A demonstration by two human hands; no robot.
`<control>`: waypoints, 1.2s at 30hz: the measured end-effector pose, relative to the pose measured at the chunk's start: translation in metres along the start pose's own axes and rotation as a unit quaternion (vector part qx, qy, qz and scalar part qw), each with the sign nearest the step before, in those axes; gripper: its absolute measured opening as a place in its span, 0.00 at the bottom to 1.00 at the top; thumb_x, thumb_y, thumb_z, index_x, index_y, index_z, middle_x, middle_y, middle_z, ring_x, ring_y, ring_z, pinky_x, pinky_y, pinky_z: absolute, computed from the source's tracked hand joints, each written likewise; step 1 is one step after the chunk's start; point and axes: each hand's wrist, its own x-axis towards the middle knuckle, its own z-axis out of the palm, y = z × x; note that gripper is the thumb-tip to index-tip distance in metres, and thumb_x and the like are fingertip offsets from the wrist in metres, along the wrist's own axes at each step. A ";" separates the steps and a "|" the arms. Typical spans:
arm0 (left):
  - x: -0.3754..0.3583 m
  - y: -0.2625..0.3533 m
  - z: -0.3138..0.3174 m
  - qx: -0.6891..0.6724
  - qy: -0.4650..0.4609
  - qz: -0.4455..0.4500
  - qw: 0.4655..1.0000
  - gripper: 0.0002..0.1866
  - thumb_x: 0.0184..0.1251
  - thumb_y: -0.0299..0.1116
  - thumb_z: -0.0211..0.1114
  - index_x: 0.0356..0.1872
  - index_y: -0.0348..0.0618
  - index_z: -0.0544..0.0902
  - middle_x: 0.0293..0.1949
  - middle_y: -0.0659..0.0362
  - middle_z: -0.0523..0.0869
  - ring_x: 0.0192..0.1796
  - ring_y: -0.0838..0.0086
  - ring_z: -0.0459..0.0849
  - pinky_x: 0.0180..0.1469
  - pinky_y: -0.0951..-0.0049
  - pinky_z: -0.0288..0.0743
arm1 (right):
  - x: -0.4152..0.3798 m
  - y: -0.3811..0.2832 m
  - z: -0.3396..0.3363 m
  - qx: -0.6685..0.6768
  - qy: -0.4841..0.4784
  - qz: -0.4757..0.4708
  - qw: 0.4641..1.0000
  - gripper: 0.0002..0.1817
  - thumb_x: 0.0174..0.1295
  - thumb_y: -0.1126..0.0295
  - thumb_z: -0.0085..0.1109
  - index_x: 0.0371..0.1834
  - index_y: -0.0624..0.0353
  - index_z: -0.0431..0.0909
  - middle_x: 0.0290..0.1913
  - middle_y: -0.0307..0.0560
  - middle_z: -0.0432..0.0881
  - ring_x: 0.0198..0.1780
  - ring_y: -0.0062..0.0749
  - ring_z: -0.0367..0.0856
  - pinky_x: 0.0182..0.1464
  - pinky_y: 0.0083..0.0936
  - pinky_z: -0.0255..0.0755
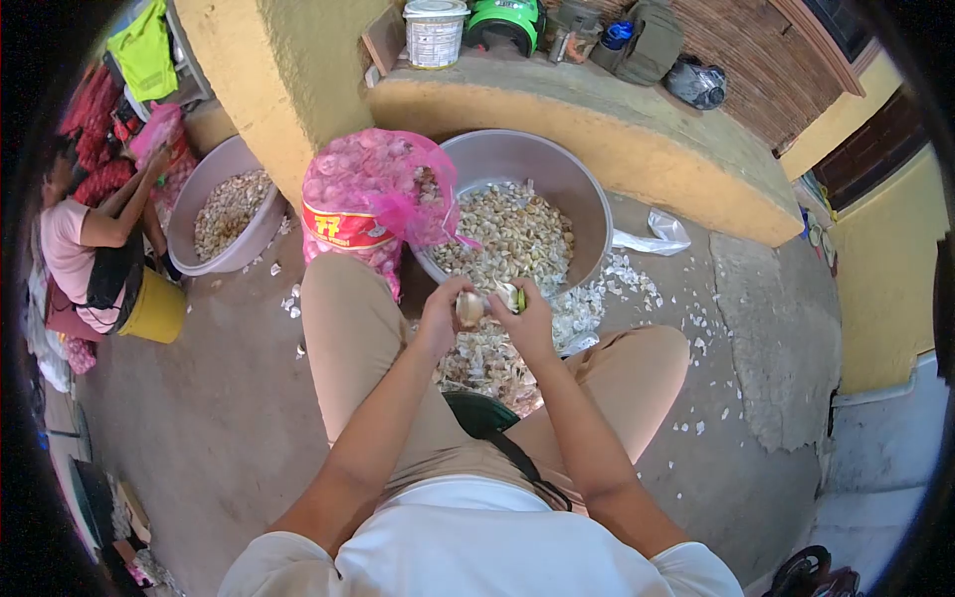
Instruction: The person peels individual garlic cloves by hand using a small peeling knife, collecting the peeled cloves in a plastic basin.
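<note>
Between my knees, my left hand is closed around a garlic bulb. Close beside it, my right hand grips a small tool with a green handle; its blade, if any, is hidden. A whitish piece of garlic shows at the right fingertips. Just beyond both hands stands a large greyish basin with many loose garlic cloves in it. Papery garlic skins are heaped below my hands.
A pink mesh sack of garlic leans by the basin's left side. At far left a person sits on a yellow bucket near another basin. A ledge behind carries a white pail and a green helmet.
</note>
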 end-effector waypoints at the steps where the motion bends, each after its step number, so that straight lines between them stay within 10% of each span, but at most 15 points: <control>1: 0.003 -0.003 -0.003 -0.007 0.002 -0.046 0.999 0.13 0.59 0.45 0.49 0.30 0.48 0.74 0.26 0.64 0.77 0.24 0.76 0.77 0.20 0.79 0.67 | 0.000 0.003 0.000 0.000 -0.006 0.008 1.000 0.18 0.44 0.61 0.65 0.34 0.60 0.72 0.26 0.52 0.76 0.27 0.40 0.76 0.31 0.29 0.68; 13: -0.005 -0.014 -0.002 0.254 -0.017 0.094 0.963 0.15 0.50 0.40 0.66 0.31 0.39 0.76 0.21 0.66 0.73 0.21 0.85 0.67 0.20 0.81 0.60 | -0.007 0.008 0.003 -0.112 -0.072 -0.100 0.986 0.21 0.42 0.68 0.62 0.43 0.55 0.70 0.37 0.48 0.77 0.38 0.44 0.76 0.39 0.30 0.70; 19: -0.008 -0.003 -0.005 0.263 0.009 0.129 0.956 0.15 0.52 0.38 0.65 0.36 0.37 0.77 0.26 0.64 0.76 0.25 0.84 0.71 0.26 0.81 0.65 | 0.003 -0.006 -0.012 0.108 -0.206 0.097 0.968 0.19 0.47 0.71 0.57 0.46 0.55 0.72 0.42 0.50 0.76 0.43 0.39 0.75 0.45 0.27 0.67; 36: -0.030 0.002 0.006 0.584 -0.019 0.306 0.751 0.19 0.43 0.41 0.68 0.36 0.42 0.79 0.30 0.55 0.79 0.31 0.66 0.79 0.34 0.72 0.72 | -0.004 -0.010 -0.030 -0.079 -0.196 -0.074 0.975 0.09 0.49 0.65 0.57 0.31 0.56 0.75 0.31 0.48 0.72 0.37 0.43 0.73 0.40 0.32 0.66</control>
